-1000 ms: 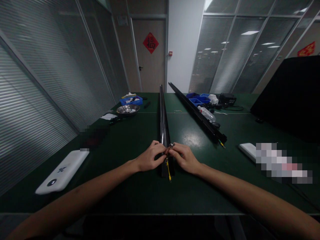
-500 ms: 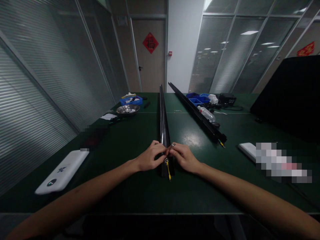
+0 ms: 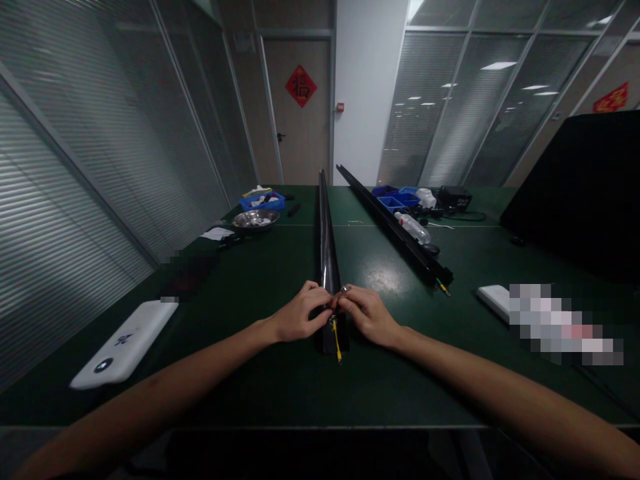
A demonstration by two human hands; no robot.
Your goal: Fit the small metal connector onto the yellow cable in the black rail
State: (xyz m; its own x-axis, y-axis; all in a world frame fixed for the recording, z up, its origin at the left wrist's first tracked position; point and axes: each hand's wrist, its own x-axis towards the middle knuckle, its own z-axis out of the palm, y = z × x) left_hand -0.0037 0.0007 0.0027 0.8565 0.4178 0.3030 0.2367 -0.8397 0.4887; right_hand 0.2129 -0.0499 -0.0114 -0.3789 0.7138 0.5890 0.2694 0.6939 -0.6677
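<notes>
A long glossy black rail runs away from me down the middle of the table. Over its near end, the fingertips of both hands meet. My left hand is closed in a pinch at the rail; what lies between its fingers is hidden. My right hand is closed too, with a small shiny metal piece at its curled index finger, too small to name. Just below the fingertips, a short yellow wire with a metal end hangs over the rail's near end.
A second black rail lies slanted to the right, beside a plastic bottle and blue bins. On the left are a metal bowl, a blue basket and a white case. A dark screen stands at right.
The small metal piece at my right fingers has turned slightly. The yellow wire has shifted a little; both hands stay in nearly the same place.
</notes>
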